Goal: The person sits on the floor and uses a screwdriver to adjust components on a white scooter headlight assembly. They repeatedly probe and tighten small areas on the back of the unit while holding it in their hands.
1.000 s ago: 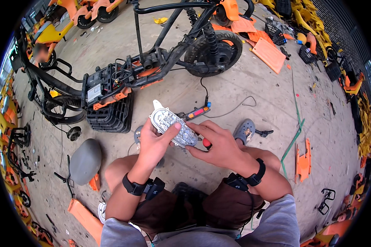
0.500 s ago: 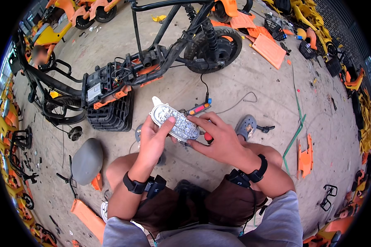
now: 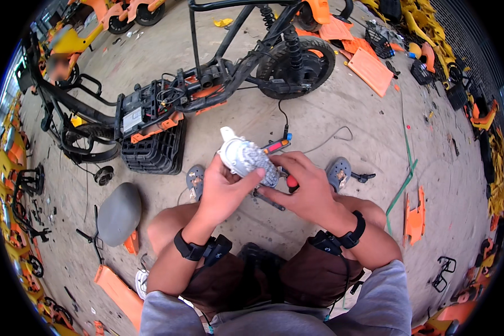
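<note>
An oblong silver casing [image 3: 244, 158] with a bumpy metallic face, a pale rim and a small white ear is held up over the floor between my knees. My left hand [image 3: 225, 193] is closed around its near side, the thumb pressed on the bumpy face. My right hand [image 3: 309, 189] is curled at the casing's right end, fingertips touching or very close to it. A rounded red handle [image 3: 292, 181] shows between its fingers and palm; the rest of that tool is mostly hidden, so its kind is unclear. Beyond the casing lies an orange-and-blue device [image 3: 277, 145] with a cable.
A stripped black scooter frame [image 3: 218, 84] stands ahead, a black crate [image 3: 154, 151] under it. A grey seat [image 3: 119, 214] lies at left, with orange panels [image 3: 371, 71] scattered about. Green strapping [image 3: 407, 179] runs along the floor at right. Yellow scooter parts line both sides.
The casing has been tilted, its bumpy face turned more to the right and its ear side showing more. Both hands have shifted slightly right. The view has moved a little.
</note>
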A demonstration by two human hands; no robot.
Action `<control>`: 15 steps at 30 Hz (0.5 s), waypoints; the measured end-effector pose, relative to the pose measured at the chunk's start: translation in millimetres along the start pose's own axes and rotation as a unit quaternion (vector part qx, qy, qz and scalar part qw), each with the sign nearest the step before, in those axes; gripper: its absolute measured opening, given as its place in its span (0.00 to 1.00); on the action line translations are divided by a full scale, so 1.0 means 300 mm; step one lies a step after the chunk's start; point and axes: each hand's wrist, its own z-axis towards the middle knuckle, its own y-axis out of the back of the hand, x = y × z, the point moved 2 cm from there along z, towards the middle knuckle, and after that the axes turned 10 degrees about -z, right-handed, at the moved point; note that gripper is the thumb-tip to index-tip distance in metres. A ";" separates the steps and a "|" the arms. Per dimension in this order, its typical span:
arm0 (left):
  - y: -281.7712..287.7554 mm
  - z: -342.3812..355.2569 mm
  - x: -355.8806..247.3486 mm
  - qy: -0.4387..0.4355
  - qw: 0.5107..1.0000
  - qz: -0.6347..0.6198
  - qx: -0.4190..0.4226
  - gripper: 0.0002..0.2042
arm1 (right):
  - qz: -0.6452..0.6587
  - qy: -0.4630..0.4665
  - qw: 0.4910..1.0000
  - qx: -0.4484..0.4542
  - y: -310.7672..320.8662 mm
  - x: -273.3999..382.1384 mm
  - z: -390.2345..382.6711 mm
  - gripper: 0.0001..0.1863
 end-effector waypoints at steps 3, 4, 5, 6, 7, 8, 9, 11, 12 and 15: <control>-0.003 0.004 -0.003 0.001 0.995 -0.014 0.101 0.29 | 0.014 -0.042 0.999 0.021 0.022 0.005 0.019 0.28; -0.004 0.003 -0.004 0.012 0.993 -0.035 0.112 0.29 | 0.035 -0.051 0.998 0.031 0.031 0.004 0.025 0.27; -0.008 0.000 -0.012 0.023 0.991 -0.056 0.123 0.30 | 0.055 -0.059 0.996 0.040 0.041 -0.002 0.030 0.27; -0.012 -0.002 -0.027 0.034 0.987 -0.074 0.136 0.30 | 0.077 -0.068 0.994 0.047 0.048 -0.006 0.035 0.27; -0.008 -0.002 -0.032 0.051 0.984 -0.078 0.151 0.30 | 0.092 -0.036 0.995 0.032 0.050 -0.011 0.040 0.27; -0.007 -0.003 -0.034 0.047 0.985 -0.072 0.149 0.28 | 0.107 -0.054 0.992 0.050 0.055 -0.012 0.045 0.26; -0.006 -0.003 -0.034 0.043 0.986 -0.065 0.146 0.27 | 0.123 -0.073 0.987 0.067 0.060 -0.010 0.051 0.25; 0.005 -0.004 -0.027 0.042 0.989 -0.028 0.141 0.24 | 0.153 -0.103 0.979 0.085 0.053 -0.015 0.049 0.24; 0.012 -0.001 -0.017 0.045 0.989 0.000 0.140 0.23 | 0.165 -0.113 0.976 0.085 0.047 -0.022 0.047 0.24; 0.014 -0.002 -0.017 0.052 0.988 0.058 0.130 0.21 | 0.180 -0.133 0.970 0.092 0.054 -0.025 0.049 0.23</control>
